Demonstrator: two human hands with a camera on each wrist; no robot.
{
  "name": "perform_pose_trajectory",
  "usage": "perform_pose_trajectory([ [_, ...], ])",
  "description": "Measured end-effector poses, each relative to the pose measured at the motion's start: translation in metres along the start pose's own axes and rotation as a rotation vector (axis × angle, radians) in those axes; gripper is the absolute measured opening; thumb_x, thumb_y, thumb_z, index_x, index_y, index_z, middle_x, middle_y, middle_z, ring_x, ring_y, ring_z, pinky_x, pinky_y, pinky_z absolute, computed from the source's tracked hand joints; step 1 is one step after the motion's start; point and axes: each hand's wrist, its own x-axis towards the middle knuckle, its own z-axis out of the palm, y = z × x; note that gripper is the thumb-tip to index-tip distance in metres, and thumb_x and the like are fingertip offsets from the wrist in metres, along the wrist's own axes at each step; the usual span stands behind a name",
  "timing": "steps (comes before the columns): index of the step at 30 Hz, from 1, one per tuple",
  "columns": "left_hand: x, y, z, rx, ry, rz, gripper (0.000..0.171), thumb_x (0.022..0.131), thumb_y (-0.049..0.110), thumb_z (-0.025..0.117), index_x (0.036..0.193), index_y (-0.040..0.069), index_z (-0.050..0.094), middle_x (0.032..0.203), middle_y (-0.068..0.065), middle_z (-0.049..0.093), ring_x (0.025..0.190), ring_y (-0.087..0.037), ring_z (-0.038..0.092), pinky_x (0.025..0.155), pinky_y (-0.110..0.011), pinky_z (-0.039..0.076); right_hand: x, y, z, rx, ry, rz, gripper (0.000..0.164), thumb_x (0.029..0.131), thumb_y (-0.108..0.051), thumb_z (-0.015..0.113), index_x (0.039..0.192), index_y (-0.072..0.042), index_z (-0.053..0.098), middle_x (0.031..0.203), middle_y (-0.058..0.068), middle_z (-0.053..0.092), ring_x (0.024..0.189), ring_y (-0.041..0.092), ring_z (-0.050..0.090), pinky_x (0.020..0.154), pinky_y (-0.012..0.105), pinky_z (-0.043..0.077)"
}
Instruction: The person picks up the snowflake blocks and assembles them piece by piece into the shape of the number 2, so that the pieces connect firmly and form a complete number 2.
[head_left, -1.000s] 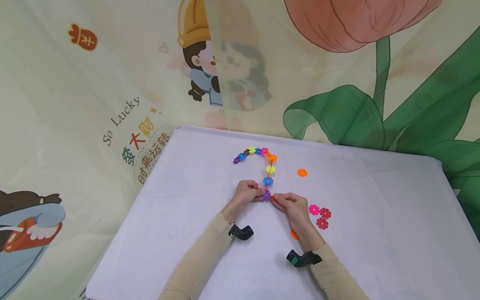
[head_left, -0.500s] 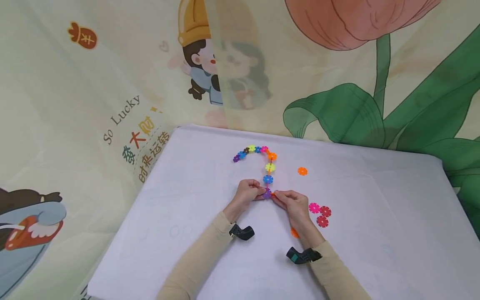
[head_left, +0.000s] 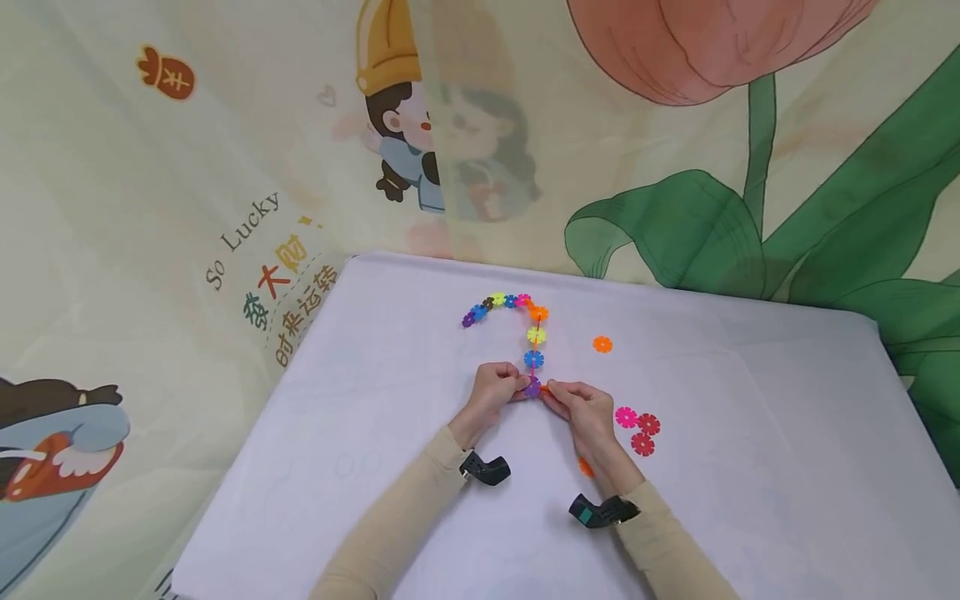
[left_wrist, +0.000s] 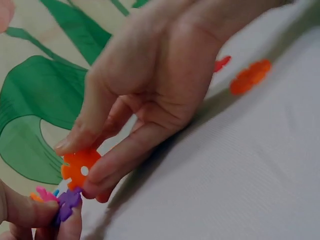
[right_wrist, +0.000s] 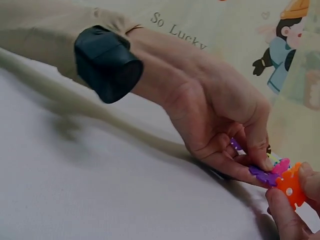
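A curved chain of colourful snowflake discs, with a blue disc near its lower end, lies on the white table. At that end my left hand pinches a purple snowflake disc between thumb and fingers. My right hand pinches an orange snowflake disc by its edge, thumb on one side and fingers on the other. The orange disc's rim meets the purple disc's rim; how deeply their slots engage I cannot tell. In the right wrist view, a pink disc sits against the purple one.
Right of my right hand lie a pink disc and two red discs. One loose orange disc is farther back, and another orange disc is partly hidden under my right wrist. A printed curtain hangs behind the table.
Both hands keep their pinches on the purple and orange discs, almost in place. The whole head view has shifted very slightly; the loose discs lie as before.
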Motion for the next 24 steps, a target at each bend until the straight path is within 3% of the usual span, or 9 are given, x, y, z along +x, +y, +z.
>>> perform_pose_trajectory([
  [5,0.000,0.001,0.002,-0.016,-0.038,-0.028,0.022,0.089,-0.004,0.068,0.074,0.006,0.055,0.082,-0.005,0.063,0.074,-0.011,0.062,0.071,-0.026,0.058,0.001,-0.004,-0.008,0.005,-0.016,0.061,0.020,0.094,-0.010,0.067,0.107,0.004,0.068,0.099,0.008,0.069,0.089,0.019,0.073,0.082,0.028,0.056],
  [9,0.000,0.001,-0.002,-0.020,-0.100,-0.026,0.008,0.089,-0.001,0.068,0.094,-0.001,0.062,0.086,-0.007,0.067,0.072,-0.010,0.064,0.070,-0.024,0.058,0.000,-0.004,-0.012,0.014,-0.043,0.082,0.030,0.095,-0.015,0.065,0.116,0.006,0.063,0.099,0.007,0.071,0.092,0.019,0.073,0.083,0.028,0.055],
  [13,0.001,0.000,-0.009,-0.035,-0.204,-0.014,0.024,0.091,0.000,0.067,0.112,-0.011,0.063,0.092,-0.012,0.070,0.073,-0.012,0.068,0.073,-0.025,0.058,0.000,-0.002,-0.011,0.008,-0.056,0.040,0.032,0.095,-0.015,0.066,0.117,0.008,0.062,0.100,0.008,0.072,0.093,0.020,0.072,0.084,0.029,0.055],
  [17,0.000,-0.001,-0.015,-0.029,-0.250,-0.018,0.022,0.092,0.000,0.066,0.109,-0.014,0.065,0.091,-0.015,0.072,0.072,-0.012,0.069,0.073,-0.025,0.058,0.000,0.000,-0.009,-0.003,-0.051,0.006,0.029,0.094,-0.012,0.067,0.114,0.008,0.063,0.100,0.008,0.071,0.093,0.019,0.072,0.084,0.030,0.055],
  [24,0.000,-0.002,-0.018,-0.022,-0.226,-0.017,0.019,0.092,0.002,0.066,0.105,-0.013,0.067,0.092,-0.015,0.073,0.074,-0.014,0.070,0.074,-0.027,0.058,0.000,0.002,-0.006,-0.008,-0.067,-0.024,0.030,0.094,-0.012,0.066,0.116,0.009,0.062,0.099,0.008,0.072,0.091,0.019,0.073,0.084,0.031,0.055],
])
